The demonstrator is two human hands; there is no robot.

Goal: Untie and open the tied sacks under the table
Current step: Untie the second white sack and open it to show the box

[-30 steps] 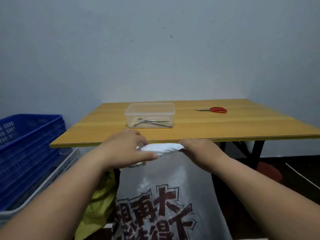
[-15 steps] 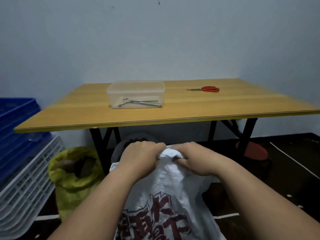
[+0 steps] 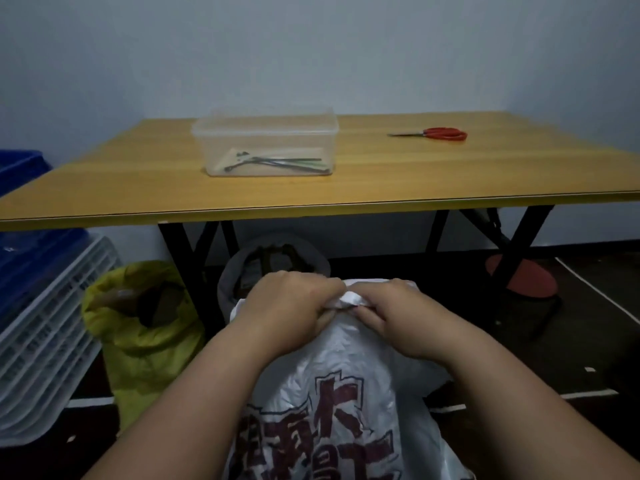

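Both hands, left [image 3: 291, 308] and right [image 3: 391, 313], pinch the white sack's [image 3: 349, 393] bunched neck (before the table [image 3: 381, 188]); untying is in hand; next, work the knot loose.

Since a second ago the white sack [image 3: 341, 393] has come down from the table [image 3: 311, 199] edge to sit low in front of it. Both hands have sunk with it, the left hand [image 3: 292, 313] and right hand [image 3: 398, 317] now bunched closer together on its gathered top.
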